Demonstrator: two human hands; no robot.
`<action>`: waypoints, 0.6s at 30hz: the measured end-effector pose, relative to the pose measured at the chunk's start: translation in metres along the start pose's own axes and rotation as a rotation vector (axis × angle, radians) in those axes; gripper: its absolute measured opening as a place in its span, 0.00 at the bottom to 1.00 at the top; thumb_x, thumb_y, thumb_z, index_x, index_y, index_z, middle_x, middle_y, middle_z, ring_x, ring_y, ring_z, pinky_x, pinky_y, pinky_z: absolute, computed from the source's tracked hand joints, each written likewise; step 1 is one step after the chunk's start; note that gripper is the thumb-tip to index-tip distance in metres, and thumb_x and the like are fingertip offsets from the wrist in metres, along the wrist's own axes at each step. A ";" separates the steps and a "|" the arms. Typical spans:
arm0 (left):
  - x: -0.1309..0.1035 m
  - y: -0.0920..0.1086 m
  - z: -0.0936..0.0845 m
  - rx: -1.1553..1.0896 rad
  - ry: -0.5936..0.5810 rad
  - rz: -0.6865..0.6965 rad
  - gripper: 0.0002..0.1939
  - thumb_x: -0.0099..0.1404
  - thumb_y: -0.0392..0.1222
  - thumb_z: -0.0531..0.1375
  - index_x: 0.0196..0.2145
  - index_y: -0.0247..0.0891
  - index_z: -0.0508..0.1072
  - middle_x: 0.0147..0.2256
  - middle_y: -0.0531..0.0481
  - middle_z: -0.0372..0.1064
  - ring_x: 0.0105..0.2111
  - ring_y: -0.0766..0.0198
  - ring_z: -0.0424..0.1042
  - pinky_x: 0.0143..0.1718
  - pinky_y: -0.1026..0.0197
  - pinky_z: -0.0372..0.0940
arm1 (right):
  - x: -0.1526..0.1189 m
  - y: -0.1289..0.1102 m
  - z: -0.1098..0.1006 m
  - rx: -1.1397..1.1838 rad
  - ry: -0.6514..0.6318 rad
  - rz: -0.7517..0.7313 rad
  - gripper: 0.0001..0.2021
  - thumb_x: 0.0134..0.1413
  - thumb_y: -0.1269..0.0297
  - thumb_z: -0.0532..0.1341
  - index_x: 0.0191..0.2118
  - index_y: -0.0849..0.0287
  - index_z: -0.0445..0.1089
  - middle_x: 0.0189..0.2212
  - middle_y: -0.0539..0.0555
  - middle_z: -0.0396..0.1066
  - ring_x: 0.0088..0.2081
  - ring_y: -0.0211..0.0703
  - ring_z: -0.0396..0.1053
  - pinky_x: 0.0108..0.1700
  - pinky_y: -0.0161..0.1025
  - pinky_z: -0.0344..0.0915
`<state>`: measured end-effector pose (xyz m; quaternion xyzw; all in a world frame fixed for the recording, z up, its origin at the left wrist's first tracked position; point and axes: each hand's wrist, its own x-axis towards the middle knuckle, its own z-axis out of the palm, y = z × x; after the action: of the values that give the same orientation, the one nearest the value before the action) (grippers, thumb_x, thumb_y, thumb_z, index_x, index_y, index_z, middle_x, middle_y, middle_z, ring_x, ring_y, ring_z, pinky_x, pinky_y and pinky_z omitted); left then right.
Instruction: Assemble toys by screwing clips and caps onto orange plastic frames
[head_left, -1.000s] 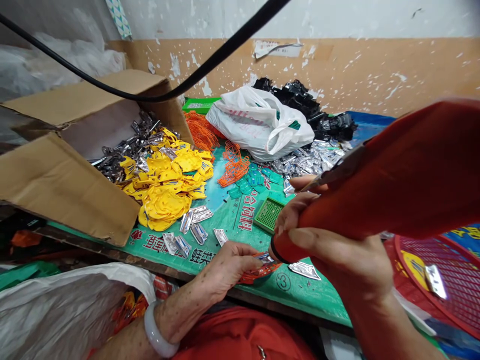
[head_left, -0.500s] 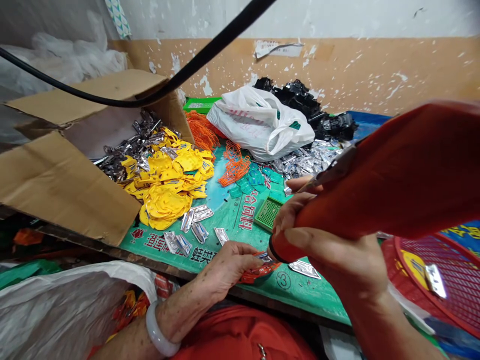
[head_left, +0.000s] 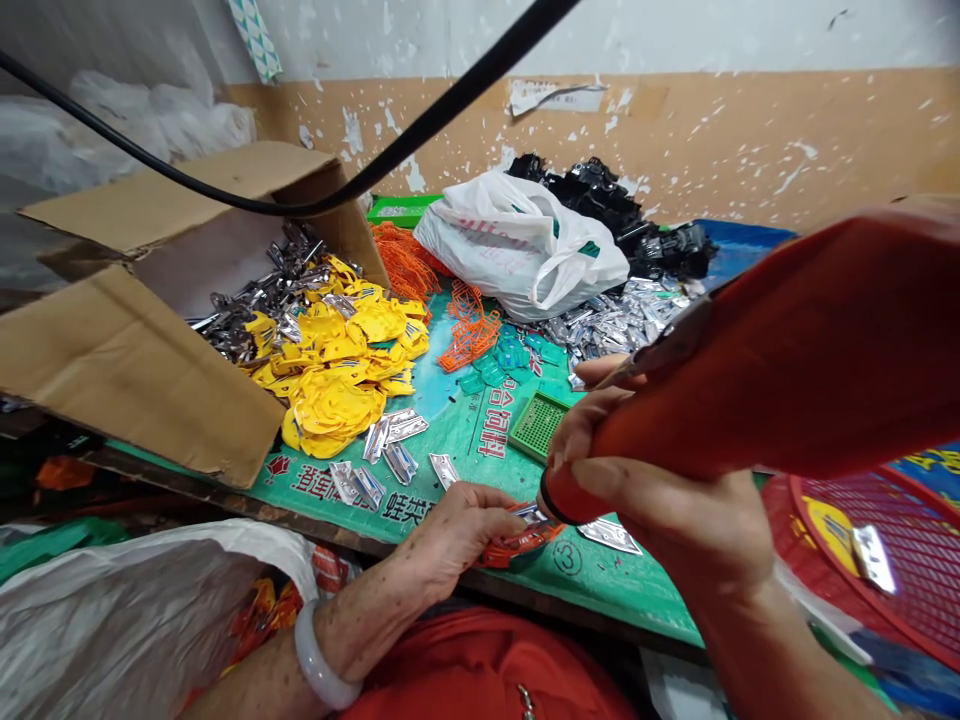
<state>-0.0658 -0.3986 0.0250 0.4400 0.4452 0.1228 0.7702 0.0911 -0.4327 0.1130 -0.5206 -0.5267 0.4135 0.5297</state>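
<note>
My left hand (head_left: pixel 461 530), below a pale bangle (head_left: pixel 321 655), is closed on an orange plastic part (head_left: pixel 517 545) at the table's front edge. A shiny metal plate (head_left: pixel 531 513) lies on that part. My right hand (head_left: pixel 660 500) wraps around a bulky red electric screwdriver (head_left: pixel 750 370), tilted with its dark nose down at the orange part. The nose hides the contact point, so I cannot tell whether it touches. Loose metal plates (head_left: pixel 401 463) lie left of my hands, and another plate (head_left: pixel 609 536) is under the right wrist.
A cardboard box (head_left: pixel 142 370) spills dark metal pieces and yellow plastic parts (head_left: pixel 337 370). A green perforated tray (head_left: pixel 538 425), a white plastic bag (head_left: pixel 517 245) and black parts (head_left: pixel 592 190) stand behind. At right is a red basket (head_left: pixel 915 530); a black cable (head_left: pixel 360 185) hangs across the view.
The view has shifted slightly, and the hanging cable and box appear a little further right. Both hands keep their holds, with the screwdriver nose still at the orange part.
</note>
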 end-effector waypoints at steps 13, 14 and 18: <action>-0.009 0.003 0.004 -0.042 0.069 -0.048 0.05 0.43 0.41 0.64 0.20 0.36 0.76 0.19 0.53 0.69 0.20 0.66 0.62 0.25 0.62 0.55 | -0.003 0.010 -0.002 0.193 0.030 -0.068 0.06 0.42 0.68 0.64 0.23 0.54 0.66 0.21 0.47 0.65 0.28 0.41 0.66 0.38 0.43 0.67; -0.007 0.002 0.005 -0.067 0.064 -0.062 0.06 0.43 0.40 0.64 0.20 0.35 0.77 0.18 0.53 0.69 0.19 0.67 0.62 0.25 0.63 0.54 | -0.003 0.011 -0.003 0.222 0.048 -0.076 0.05 0.42 0.68 0.65 0.26 0.54 0.67 0.21 0.47 0.66 0.28 0.41 0.66 0.38 0.43 0.67; -0.009 0.004 0.008 -0.056 0.068 -0.046 0.05 0.42 0.38 0.64 0.20 0.35 0.77 0.17 0.55 0.68 0.19 0.69 0.61 0.24 0.64 0.53 | -0.007 0.010 -0.003 0.374 0.084 -0.095 0.20 0.41 0.69 0.67 0.43 0.51 0.67 0.24 0.46 0.68 0.28 0.42 0.68 0.33 0.43 0.67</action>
<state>-0.0639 -0.4066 0.0351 0.4034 0.4777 0.1323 0.7692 0.0949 -0.4386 0.1024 -0.4043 -0.4420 0.4565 0.6579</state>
